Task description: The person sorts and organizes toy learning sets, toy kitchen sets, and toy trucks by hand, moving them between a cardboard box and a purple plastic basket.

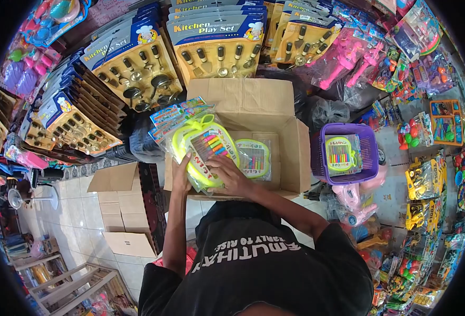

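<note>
Over the front left of an open cardboard box (254, 97), a stack of apple-shaped yellow-green toys (203, 139) in clear plastic bags is tilted between my hands. Colourful bars in a row show on the front toy. My left hand (181, 173) grips the stack's lower left edge, thumb on the front and its other fingers hidden behind. Bent fingers of my right hand (226, 174) press on the lower right of the front toy. Inside the box, beside the right hand, lies another bagged apple-shaped toy (254, 158).
Right of the box stands a purple basket (348, 179) with a similar toy in it. Kitchen play sets (216, 39) on cards line the back. Another open carton (122, 205) is on the tiled floor at left. Bagged toys (424, 189) hang along the right.
</note>
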A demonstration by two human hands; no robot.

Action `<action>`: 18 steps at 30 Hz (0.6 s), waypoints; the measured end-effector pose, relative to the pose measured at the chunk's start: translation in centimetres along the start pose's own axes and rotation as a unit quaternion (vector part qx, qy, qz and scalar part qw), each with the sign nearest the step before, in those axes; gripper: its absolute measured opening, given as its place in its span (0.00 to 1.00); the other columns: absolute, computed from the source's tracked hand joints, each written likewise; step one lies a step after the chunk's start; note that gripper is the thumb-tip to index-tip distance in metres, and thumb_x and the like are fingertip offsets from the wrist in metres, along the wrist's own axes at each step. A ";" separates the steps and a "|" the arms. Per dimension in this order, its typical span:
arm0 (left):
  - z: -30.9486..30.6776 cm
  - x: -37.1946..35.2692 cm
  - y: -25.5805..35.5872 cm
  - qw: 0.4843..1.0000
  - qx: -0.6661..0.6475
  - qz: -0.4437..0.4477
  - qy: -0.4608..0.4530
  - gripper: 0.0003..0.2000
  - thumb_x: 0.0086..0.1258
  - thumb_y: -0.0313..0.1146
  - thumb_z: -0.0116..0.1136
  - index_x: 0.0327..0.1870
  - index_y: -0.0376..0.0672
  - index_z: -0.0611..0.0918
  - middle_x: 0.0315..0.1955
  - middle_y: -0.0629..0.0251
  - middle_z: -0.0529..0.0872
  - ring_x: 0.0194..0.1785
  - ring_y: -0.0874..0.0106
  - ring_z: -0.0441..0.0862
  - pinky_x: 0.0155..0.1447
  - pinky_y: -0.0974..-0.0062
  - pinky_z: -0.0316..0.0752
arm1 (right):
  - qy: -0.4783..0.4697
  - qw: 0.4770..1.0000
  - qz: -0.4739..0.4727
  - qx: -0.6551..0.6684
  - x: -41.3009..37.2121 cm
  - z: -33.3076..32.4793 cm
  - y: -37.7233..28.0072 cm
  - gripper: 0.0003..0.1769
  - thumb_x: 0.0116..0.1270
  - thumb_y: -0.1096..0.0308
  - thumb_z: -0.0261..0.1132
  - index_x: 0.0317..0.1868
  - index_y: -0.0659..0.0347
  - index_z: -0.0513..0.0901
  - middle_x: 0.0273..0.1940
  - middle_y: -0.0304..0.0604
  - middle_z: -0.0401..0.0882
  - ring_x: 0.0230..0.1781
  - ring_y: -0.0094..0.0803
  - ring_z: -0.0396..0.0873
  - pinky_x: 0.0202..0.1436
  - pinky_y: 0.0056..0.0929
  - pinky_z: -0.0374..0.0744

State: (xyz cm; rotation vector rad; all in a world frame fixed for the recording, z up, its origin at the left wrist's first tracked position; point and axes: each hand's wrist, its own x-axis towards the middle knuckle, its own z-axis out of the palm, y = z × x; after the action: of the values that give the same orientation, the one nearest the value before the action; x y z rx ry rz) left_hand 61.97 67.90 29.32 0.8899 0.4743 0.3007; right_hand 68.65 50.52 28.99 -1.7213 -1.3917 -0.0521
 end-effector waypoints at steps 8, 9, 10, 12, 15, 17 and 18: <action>-3.0 -0.1 -0.9 0.998 0.050 0.023 0.043 0.18 0.60 0.27 0.54 0.52 0.36 0.69 0.40 0.59 0.79 0.37 0.71 0.81 0.40 0.74 0.79 | -0.006 0.999 0.040 0.011 -1.5 -1.5 1.8 0.25 0.59 0.53 0.62 0.50 0.62 0.70 0.57 0.50 0.67 0.60 0.47 0.64 0.64 0.45 0.61; -3.2 -0.5 0.1 0.996 0.072 0.023 0.044 0.18 0.58 0.28 0.52 0.50 0.35 0.70 0.38 0.61 0.79 0.36 0.72 0.81 0.39 0.74 0.79 | 0.064 0.993 0.095 0.012 -2.5 -1.2 3.0 0.21 0.60 0.57 0.61 0.48 0.62 0.71 0.55 0.50 0.69 0.57 0.47 0.66 0.61 0.44 0.62; -3.9 -0.5 0.3 0.995 0.068 0.040 0.057 0.17 0.58 0.28 0.52 0.50 0.36 0.70 0.37 0.61 0.79 0.36 0.73 0.81 0.39 0.75 0.78 | 0.105 0.984 0.144 0.001 -3.3 -1.1 4.5 0.18 0.60 0.61 0.61 0.46 0.62 0.72 0.52 0.51 0.70 0.54 0.47 0.68 0.58 0.43 0.64; -5.5 -0.6 0.5 0.992 0.043 0.082 0.087 0.17 0.59 0.31 0.52 0.48 0.37 0.71 0.35 0.63 0.79 0.34 0.74 0.81 0.37 0.77 0.78 | 0.126 0.966 0.224 -0.029 -4.0 -1.9 7.9 0.16 0.58 0.66 0.61 0.46 0.62 0.73 0.48 0.52 0.72 0.50 0.48 0.69 0.53 0.42 0.66; -6.9 -0.7 1.9 0.990 0.088 0.066 0.091 0.15 0.59 0.33 0.50 0.45 0.35 0.73 0.32 0.63 0.80 0.31 0.74 0.81 0.37 0.77 0.78 | 0.043 0.952 0.282 -0.106 -5.7 -2.4 13.7 0.23 0.56 0.64 0.64 0.51 0.61 0.70 0.49 0.54 0.71 0.53 0.49 0.67 0.55 0.44 0.66; -7.7 -0.8 1.9 0.989 0.079 0.076 0.103 0.16 0.59 0.34 0.49 0.45 0.33 0.73 0.31 0.63 0.80 0.31 0.74 0.81 0.37 0.77 0.78 | -0.022 0.939 0.302 -0.164 -7.8 -1.7 16.7 0.28 0.55 0.61 0.65 0.56 0.60 0.68 0.52 0.54 0.69 0.57 0.49 0.65 0.57 0.47 0.64; -8.1 -0.9 1.9 0.992 0.063 0.055 0.095 0.16 0.59 0.33 0.50 0.47 0.34 0.73 0.34 0.62 0.79 0.35 0.74 0.80 0.40 0.76 0.77 | -0.063 0.919 0.324 -0.216 -8.8 -1.2 17.8 0.37 0.51 0.59 0.69 0.60 0.59 0.63 0.54 0.53 0.68 0.58 0.50 0.64 0.57 0.50 0.64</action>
State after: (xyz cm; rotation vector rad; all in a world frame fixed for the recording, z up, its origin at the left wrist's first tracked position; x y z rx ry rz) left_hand 56.88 74.09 26.74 1.0172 0.6260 0.4639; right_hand 80.24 43.62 14.44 -2.5269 -0.8649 0.1320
